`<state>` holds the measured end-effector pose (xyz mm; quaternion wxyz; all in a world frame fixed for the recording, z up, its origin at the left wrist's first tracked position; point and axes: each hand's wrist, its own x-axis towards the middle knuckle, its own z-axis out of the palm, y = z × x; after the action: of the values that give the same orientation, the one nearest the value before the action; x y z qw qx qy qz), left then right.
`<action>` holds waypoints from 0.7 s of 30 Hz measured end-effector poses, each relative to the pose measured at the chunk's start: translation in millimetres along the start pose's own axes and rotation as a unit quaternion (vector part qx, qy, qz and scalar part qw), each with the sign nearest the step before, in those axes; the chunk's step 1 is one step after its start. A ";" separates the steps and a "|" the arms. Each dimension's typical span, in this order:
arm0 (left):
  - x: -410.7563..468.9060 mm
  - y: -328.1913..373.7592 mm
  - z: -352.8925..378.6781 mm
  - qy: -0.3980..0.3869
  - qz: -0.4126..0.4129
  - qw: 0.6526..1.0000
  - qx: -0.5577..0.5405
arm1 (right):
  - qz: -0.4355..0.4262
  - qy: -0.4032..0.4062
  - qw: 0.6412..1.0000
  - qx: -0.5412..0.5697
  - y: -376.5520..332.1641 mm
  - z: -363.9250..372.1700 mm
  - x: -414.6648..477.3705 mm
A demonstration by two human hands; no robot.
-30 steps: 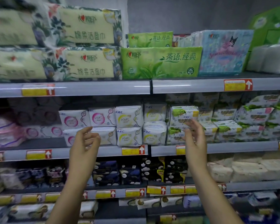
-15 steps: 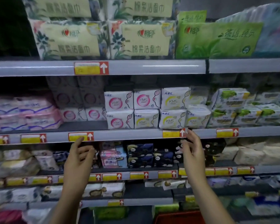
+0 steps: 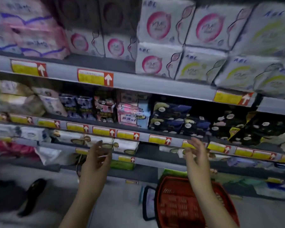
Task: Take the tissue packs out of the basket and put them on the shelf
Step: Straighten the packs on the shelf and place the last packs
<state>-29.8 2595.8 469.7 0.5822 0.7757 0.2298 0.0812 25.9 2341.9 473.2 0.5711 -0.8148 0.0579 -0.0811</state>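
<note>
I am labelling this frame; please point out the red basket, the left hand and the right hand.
red basket point(image 3: 176, 206), head view, its mesh side wall.
left hand point(image 3: 95, 163), head view, middle of the hand.
right hand point(image 3: 197, 159), head view, middle of the hand.

dim store light, heavy motion blur thruout, wide-angle bend at edges, lower shelves in shadow.
</note>
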 end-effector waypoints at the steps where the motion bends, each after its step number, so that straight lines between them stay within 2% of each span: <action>1: 1.6 -16.5 4.1 0.000 -0.012 1.000 0.008 | 0.013 -0.010 1.000 -0.002 14.5 9.4 -0.1; 5: 9.2 -81.2 24.6 -0.012 -0.050 0.998 0.041 | 0.061 -0.042 0.997 -0.010 81.8 43.8 -8.3; 10: 26.6 -170.8 60.4 -0.005 -0.092 0.994 0.050 | 0.085 -0.067 0.992 -0.057 177.6 86.8 -26.7; 13: 40.3 -228.9 88.6 -0.028 -0.109 0.992 0.048 | 0.102 -0.080 0.988 -0.081 237.8 116.6 -36.1; 18: 49.4 -336.8 126.6 -0.046 -0.140 0.987 0.059 | 0.147 -0.158 0.974 -0.065 331.9 181.4 -64.0; 21: 42.0 -402.7 142.1 -0.056 -0.184 0.978 0.083 | 0.205 -0.202 0.956 -0.058 382.7 228.3 -85.4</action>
<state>-42.3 2578.9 41.1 0.5322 0.7694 0.3415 -0.0897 -13.2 2437.7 31.4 0.5273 -0.8163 0.1116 0.2078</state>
